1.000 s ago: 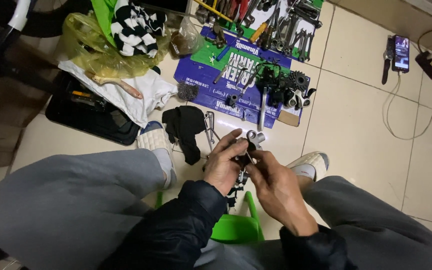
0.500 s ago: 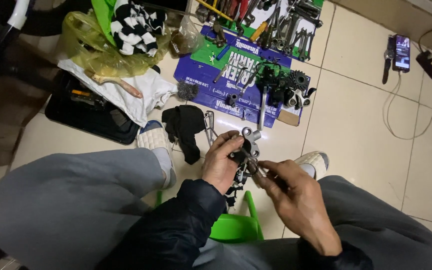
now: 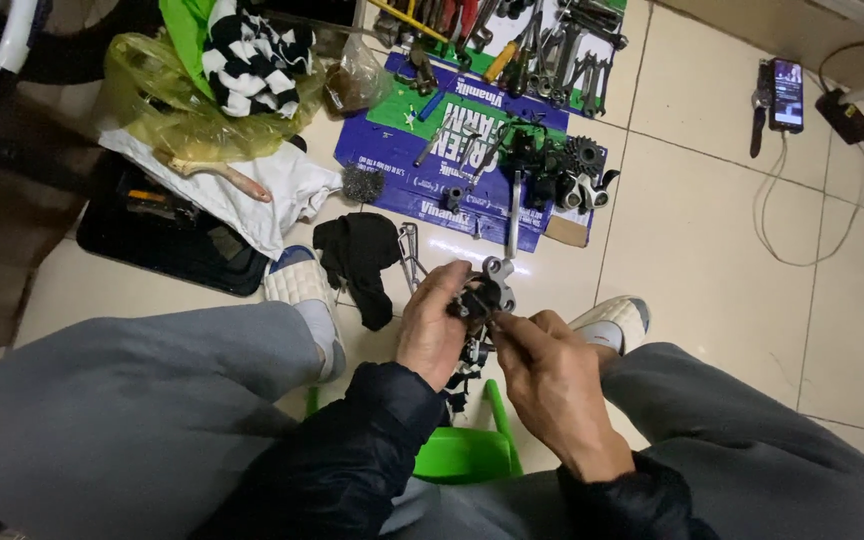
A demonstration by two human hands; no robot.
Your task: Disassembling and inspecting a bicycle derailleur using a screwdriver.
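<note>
Black and silver metal, that's the small bike mechanism [image 3: 482,297] sitting right between the knees, just above the green stool [image 3: 467,450]. The left hand [image 3: 432,330] is wrapped around it from 9 o'clock, fingers closed on its body. The right hand [image 3: 547,385] comes in from 4 o'clock with its fingertips pinched tight at the part's lower edge; I can't tell whether there's a small tool or screw in that pinch.

Progress-wise I'd say it's mid-job: the part is off the bike and in hand, with more bits spread on the blue cardboard [image 3: 472,150] at 12 o'clock, so nothing looks finished.

Counts: 2 hands, 1 mechanism, 1 stool, 1 cardboard sheet, 2 white shoes [image 3: 297,280], 1 black cloth [image 3: 362,255] at 10 o'clock, 1 phone [image 3: 786,95] at 2 o'clock. The loose tools are too jumbled to count.
</note>
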